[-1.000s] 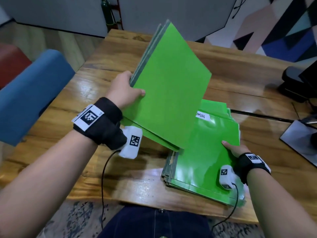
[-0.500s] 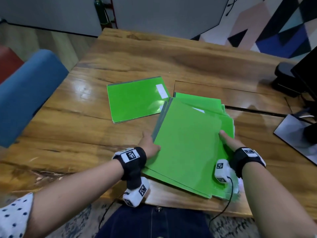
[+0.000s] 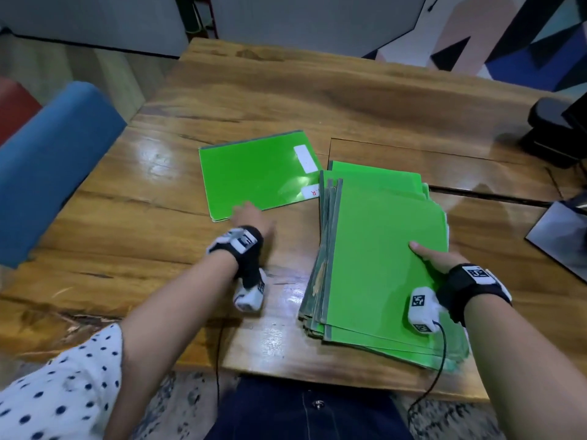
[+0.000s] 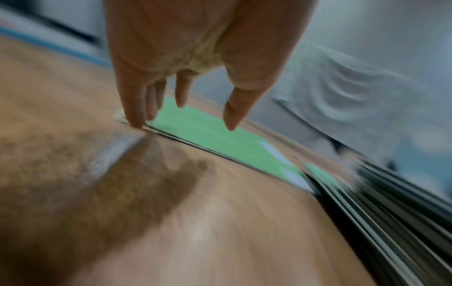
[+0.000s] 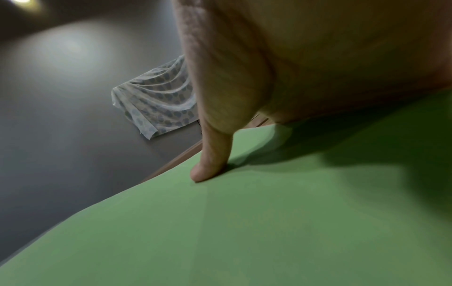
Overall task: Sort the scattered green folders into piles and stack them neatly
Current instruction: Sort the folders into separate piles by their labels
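A thick stack of green folders (image 3: 381,249) lies on the wooden table (image 3: 286,90) at the near right. My right hand (image 3: 428,255) grips its right edge, with the thumb (image 5: 210,166) pressed on the top folder (image 5: 244,232) and the other fingers hidden past the edge. A smaller pile of green folders (image 3: 254,176) with white labels lies left of it, further back. My left hand (image 3: 251,217) reaches for that pile's near-left corner. Its fingers (image 4: 137,116) are straight and spread over the corner of the pile (image 4: 208,135), holding nothing.
A blue chair back (image 3: 47,173) stands by the table's left edge. A black device (image 3: 552,131) sits at the back right, and a dark flat base (image 3: 559,236) at the right edge. A groove (image 3: 492,198) runs across the tabletop behind the stack.
My left hand laid the lifted folders down on the right stack, let go, and moved left and forward to the smaller pile. The right hand stayed on the stack's edge.
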Demonstrator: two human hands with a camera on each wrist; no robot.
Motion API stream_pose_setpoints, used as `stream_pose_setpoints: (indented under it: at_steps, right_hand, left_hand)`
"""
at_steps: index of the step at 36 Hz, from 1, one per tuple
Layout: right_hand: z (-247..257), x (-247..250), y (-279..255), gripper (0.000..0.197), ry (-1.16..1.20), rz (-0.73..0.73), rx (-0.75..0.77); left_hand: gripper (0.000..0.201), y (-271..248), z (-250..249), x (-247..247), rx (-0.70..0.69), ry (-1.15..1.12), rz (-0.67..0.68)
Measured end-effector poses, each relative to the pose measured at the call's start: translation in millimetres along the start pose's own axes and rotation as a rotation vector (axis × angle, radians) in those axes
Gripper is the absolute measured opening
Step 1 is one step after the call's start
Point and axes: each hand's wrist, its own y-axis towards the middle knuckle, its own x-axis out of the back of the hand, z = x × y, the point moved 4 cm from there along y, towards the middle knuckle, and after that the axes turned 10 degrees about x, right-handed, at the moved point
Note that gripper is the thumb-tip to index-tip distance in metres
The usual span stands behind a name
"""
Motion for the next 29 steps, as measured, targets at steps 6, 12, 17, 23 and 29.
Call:
stream_pose_setpoints:
  at_steps: [6, 12, 17, 23, 29]
  right_hand:
    - [1.0, 0.4, 1.5, 0.076, 0.035, -0.014, 0.017]
    - [-0.7, 0.1, 0.6, 0.081, 0.027, -0.040, 0.011]
    - [-1.4, -0.8, 2.3, 0.094, 0.025, -0.040, -0.008]
    - [-1.1, -0.2, 0.8, 0.093, 0.031, -0.006, -0.009]
    - [-1.6, -0.7, 7.6, 0.104, 0.058, 0.025, -0.030]
  left_hand:
    - [0.072, 145.8, 68.3, 9.2, 0.215, -0.125, -0.070]
    - [0.048, 47.2, 31.3, 46.5, 0.027, 0.372, 0.122]
    - [0.051, 48.0, 31.1, 51.6, 0.042, 0.181, 0.128]
    - [0.044, 5.1, 66.3, 11.9, 0.257, -0.343, 0.141]
    - [0.027, -65.0, 103.0, -48.7, 0.429, -0.366, 0.496]
